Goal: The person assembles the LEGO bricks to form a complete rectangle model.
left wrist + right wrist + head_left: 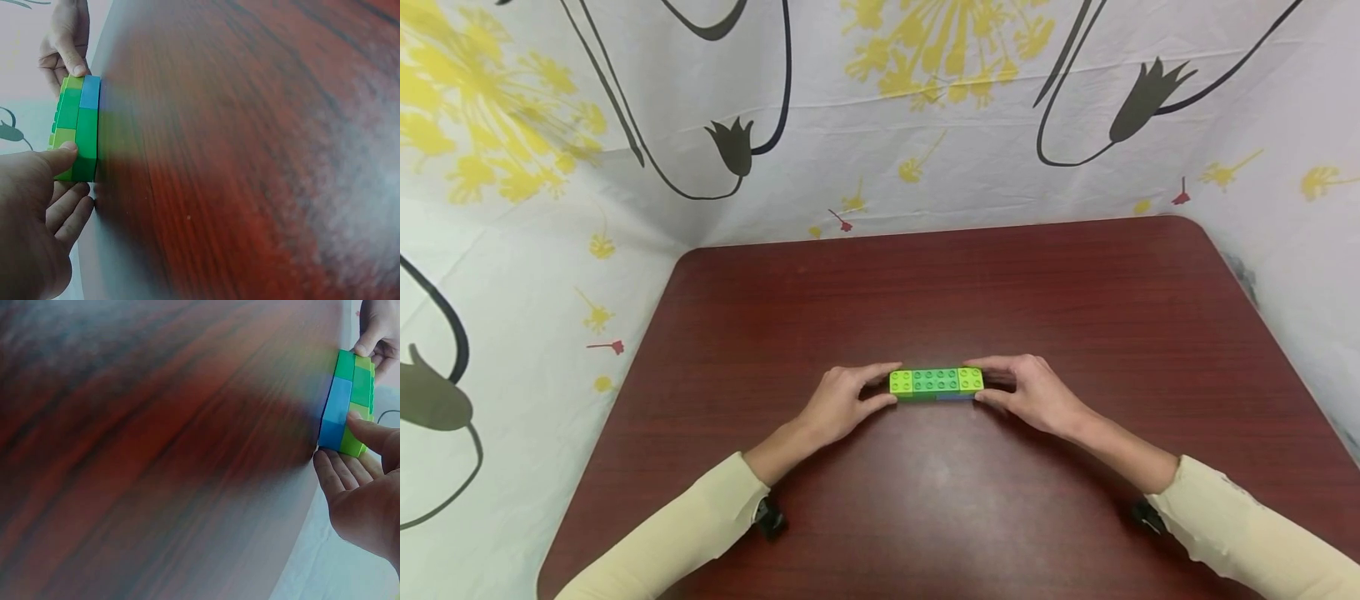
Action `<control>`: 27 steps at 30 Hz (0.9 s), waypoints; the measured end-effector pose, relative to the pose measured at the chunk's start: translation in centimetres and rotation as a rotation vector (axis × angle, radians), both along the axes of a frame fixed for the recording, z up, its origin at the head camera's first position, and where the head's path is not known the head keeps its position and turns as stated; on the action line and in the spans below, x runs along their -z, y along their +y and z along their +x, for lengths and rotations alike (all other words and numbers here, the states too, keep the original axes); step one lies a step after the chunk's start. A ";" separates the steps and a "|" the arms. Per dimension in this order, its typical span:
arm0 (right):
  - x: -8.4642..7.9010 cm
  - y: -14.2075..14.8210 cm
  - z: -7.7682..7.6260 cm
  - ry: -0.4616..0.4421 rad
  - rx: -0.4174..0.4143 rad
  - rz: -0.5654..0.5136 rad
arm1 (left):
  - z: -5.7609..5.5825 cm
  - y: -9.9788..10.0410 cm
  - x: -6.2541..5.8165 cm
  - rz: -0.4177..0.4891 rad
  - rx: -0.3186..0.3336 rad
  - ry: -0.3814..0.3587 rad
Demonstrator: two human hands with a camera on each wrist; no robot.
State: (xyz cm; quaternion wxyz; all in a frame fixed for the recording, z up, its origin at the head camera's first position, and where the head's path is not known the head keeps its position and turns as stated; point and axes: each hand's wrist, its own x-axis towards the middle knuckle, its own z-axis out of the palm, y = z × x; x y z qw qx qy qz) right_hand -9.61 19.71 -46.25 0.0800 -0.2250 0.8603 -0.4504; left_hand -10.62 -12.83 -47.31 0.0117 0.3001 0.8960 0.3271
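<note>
Two layers of toy building bricks form a short bar in the middle of the table. On top, a green brick (936,380) lies between a left lime brick (901,382) and a right lime brick (971,379). The lower layer shows a green brick (87,140) on the left and a blue brick (335,409) on the right. My left hand (838,406) pinches the bar's left end, thumb on the near side. At the opposite end, my right hand (1039,393) pinches with its thumb on the lime brick. The far-side fingertips are partly hidden.
The dark red-brown wooden table (925,300) has rounded corners. A white cloth (820,92) with yellow flowers and grey stems hangs behind it and along the sides. Black devices, one at the left wrist (770,518), the other at the right wrist (1148,517), show below the sleeves.
</note>
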 end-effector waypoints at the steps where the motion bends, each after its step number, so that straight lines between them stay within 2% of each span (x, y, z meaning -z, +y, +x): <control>1: 0.0 0.0 -0.1 0.004 0.000 -0.002 | 0.0 0.0 -0.1 0.006 -0.001 -0.002; 9: -0.3 -0.4 -0.8 0.022 0.009 -0.026 | -0.8 -0.2 -0.6 0.064 -0.022 -0.033; 18: -0.7 -0.8 -2.3 -0.003 0.078 -0.029 | -2.1 -0.1 -0.8 0.128 -0.079 -0.101; 27: -1.0 -1.3 -3.8 -0.045 0.128 0.040 | -3.6 0.2 -0.5 0.168 -0.159 -0.144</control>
